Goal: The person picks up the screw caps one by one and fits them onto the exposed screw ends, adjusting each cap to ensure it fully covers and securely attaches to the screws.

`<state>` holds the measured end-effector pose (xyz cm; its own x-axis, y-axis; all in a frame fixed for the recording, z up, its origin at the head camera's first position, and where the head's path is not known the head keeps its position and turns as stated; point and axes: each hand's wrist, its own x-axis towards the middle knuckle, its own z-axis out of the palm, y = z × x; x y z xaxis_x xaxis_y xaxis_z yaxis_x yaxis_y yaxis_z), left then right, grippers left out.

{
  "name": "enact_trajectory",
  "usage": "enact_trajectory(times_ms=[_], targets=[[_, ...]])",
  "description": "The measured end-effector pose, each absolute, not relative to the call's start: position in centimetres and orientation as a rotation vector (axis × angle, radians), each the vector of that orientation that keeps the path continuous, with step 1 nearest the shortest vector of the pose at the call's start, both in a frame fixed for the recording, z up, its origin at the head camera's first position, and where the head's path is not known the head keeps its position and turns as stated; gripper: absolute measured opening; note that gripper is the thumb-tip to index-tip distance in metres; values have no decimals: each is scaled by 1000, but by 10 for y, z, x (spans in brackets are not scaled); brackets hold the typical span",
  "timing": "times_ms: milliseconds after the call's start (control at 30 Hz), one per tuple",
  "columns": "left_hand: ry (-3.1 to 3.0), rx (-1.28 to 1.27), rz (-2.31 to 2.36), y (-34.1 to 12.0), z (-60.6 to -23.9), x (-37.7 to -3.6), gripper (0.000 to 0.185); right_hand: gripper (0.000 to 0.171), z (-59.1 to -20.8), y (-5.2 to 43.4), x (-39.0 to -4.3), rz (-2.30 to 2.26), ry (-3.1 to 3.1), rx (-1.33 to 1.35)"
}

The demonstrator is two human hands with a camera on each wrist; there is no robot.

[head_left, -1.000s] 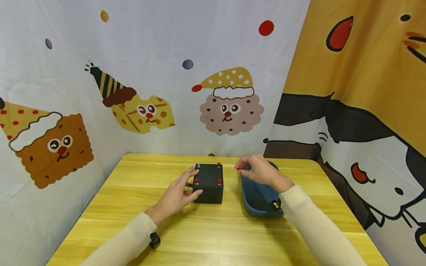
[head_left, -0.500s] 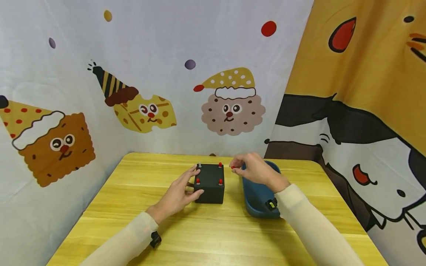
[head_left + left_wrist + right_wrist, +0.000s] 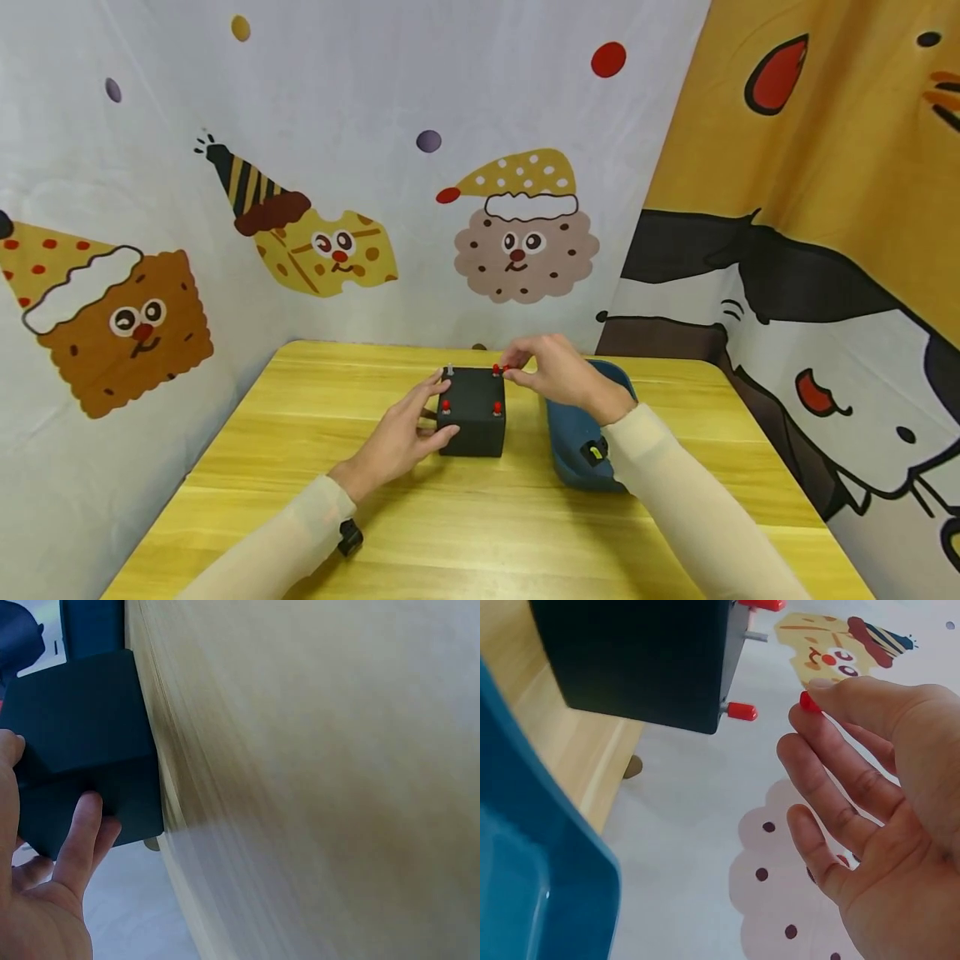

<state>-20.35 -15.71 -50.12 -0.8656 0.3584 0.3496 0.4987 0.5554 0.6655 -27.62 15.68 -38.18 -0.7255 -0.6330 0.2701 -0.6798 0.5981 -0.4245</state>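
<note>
Starting at our left, the left hand [image 3: 397, 433] braces the black box [image 3: 472, 412] on the wooden table [image 3: 300, 433]: the thumb lies against its near face and the fingers reach along its left side, loosely curled around the corner. The wrist view confirms that grip, with fingertips pressed on the dark face of the box.

On top of the box, three posts already wear red caps [image 3: 446, 406], while the far-left metal post [image 3: 449, 368] stands bare.

Moving right, the right hand [image 3: 551, 375] hovers above the far-right corner of the box, pinching a small red cap [image 3: 808, 701] between thumb and fingertip — the other fingers are fanned out and relaxed. The cap sits just beside the capped post at that corner, not yet over the bare one.

To do this well, we judge that we should keep the left hand firm so the box cannot slide, carry the cap across to the bare post, line its opening straight above the tip, and press down squarely.

Further right lies the blue tray [image 3: 573, 433] — partly hidden under our right wrist.
</note>
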Motion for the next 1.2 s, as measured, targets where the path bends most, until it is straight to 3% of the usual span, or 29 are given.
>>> enact_trajectory(times_ms=[1200], targets=[[-2614, -726, -1236, -157, -501, -202, 95, 8, -384, 108, -295, 821, -2665, 1188]])
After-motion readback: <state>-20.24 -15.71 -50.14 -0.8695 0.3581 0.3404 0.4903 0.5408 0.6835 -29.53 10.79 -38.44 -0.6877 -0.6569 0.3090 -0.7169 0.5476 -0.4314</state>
